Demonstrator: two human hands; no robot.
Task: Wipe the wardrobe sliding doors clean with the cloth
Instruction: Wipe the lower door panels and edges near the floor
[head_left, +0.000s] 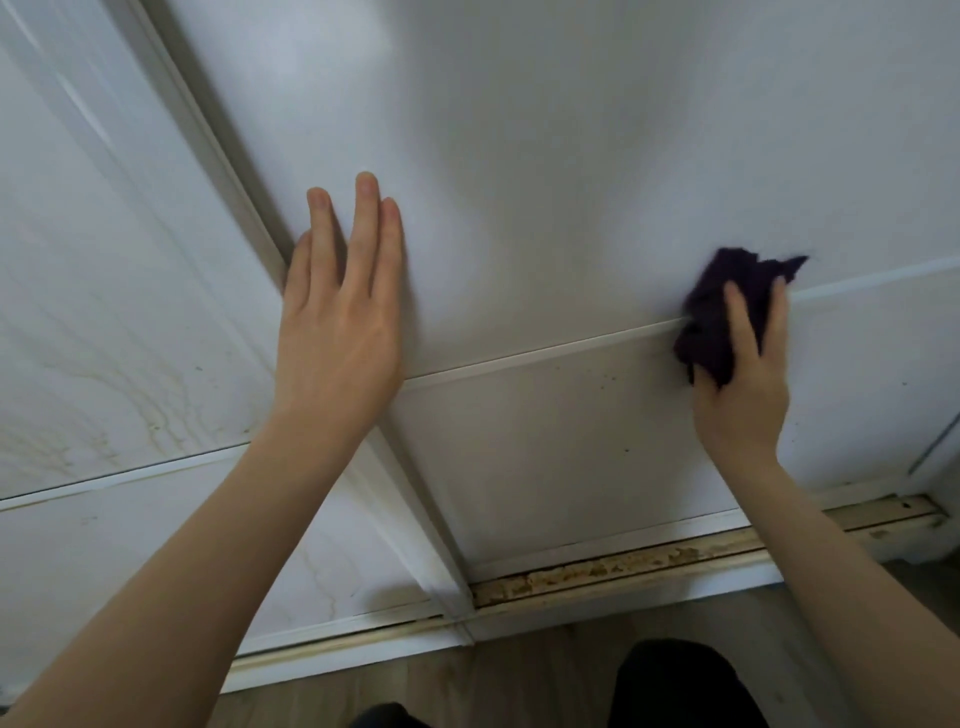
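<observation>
Much of the cloth (722, 312) lies under the right grip (743, 384), whose palm side is out of sight. The left grip (337, 332) covers a stretch of the right door (545, 156), which runs off the top and right edges; the left door (104, 260) runs off the top and left. Both forearms and a dark trouser leg (675, 686) are cut off at the bottom edge. The specks (602, 387) on the lower panel are too small to identify.

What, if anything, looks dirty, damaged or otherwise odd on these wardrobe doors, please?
Yes. Yellow-brown drip streaks run down the left door, and the bottom track below the right door shows crusty, flaking yellowish patches. Small dark specks also dot the right door's lower panel.
</observation>
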